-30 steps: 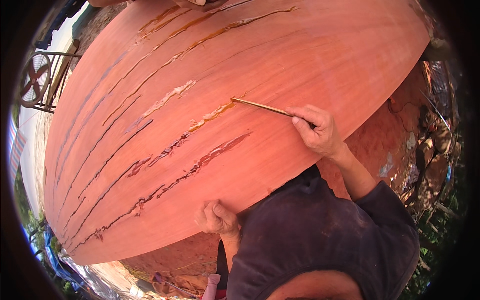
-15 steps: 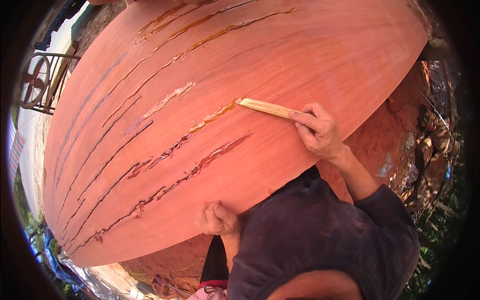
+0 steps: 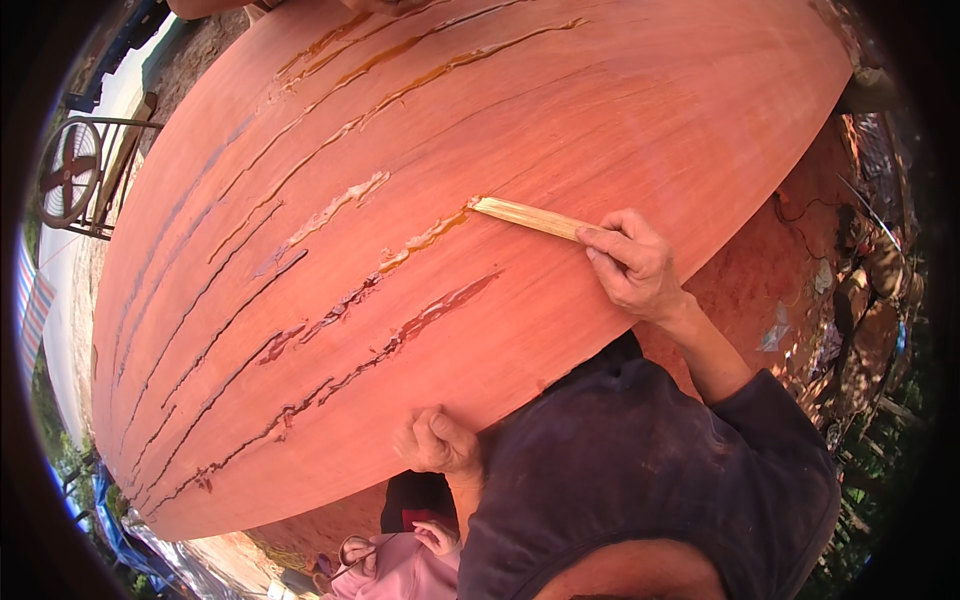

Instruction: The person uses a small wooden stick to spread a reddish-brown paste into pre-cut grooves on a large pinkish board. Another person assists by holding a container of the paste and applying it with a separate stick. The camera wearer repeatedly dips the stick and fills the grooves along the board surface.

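A large reddish wooden slab (image 3: 600,150) with pointed ends lies before me, marked by long dark cracks. Some cracks hold amber and pale, glossy filler (image 3: 430,238); others are filled darker. My right hand (image 3: 632,262) pinches a flat wooden stick (image 3: 530,218) between thumb and fingers. The stick's far tip touches the upper end of a filled crack near the slab's middle. Beside the slab's near edge, my left hand (image 3: 438,440) rests on the wood with its fingers curled in and nothing visible in them.
At the far edge, part of another person's hand (image 3: 392,5) shows over the slab. A person in pink (image 3: 405,568) is below the near edge. A fan (image 3: 70,172) in a metal frame stands at left. Reddish ground (image 3: 735,295) and debris lie at right.
The stick tip has stayed at nearly the same spot, and my left hand keeps its place. The person in pink has come further into view, hands now showing.
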### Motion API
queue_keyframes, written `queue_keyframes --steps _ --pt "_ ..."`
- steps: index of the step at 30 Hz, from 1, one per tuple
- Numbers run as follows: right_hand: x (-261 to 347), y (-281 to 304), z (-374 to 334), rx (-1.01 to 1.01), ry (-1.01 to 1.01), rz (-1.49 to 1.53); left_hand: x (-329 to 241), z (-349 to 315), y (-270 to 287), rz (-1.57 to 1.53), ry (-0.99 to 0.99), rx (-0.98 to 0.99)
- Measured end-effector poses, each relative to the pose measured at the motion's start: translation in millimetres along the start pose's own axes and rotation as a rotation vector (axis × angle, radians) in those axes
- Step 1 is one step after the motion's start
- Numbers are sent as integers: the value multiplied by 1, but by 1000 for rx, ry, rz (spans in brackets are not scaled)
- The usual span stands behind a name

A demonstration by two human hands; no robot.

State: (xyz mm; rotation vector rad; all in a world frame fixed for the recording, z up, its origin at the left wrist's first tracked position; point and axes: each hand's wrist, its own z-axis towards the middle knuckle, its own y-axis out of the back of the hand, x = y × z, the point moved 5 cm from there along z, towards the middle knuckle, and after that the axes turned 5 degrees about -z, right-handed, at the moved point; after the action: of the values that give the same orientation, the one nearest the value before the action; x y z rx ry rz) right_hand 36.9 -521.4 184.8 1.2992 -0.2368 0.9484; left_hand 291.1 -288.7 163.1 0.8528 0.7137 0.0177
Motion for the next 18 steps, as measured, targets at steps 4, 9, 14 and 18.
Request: queue_keyframes --steps 4,9,14,18 --pt "-2 1 1 6 43 -74 -1 1 0 -13 4 -3" --pt "-4 10 -7 40 14 -14 -1 1 0 -1 -19 -9" --pt "-1 15 -6 -3 -25 80 -1 0 0 12 -13 4" --pt "-6 2 -8 29 -37 99 -1 5 0 -74 13 32"
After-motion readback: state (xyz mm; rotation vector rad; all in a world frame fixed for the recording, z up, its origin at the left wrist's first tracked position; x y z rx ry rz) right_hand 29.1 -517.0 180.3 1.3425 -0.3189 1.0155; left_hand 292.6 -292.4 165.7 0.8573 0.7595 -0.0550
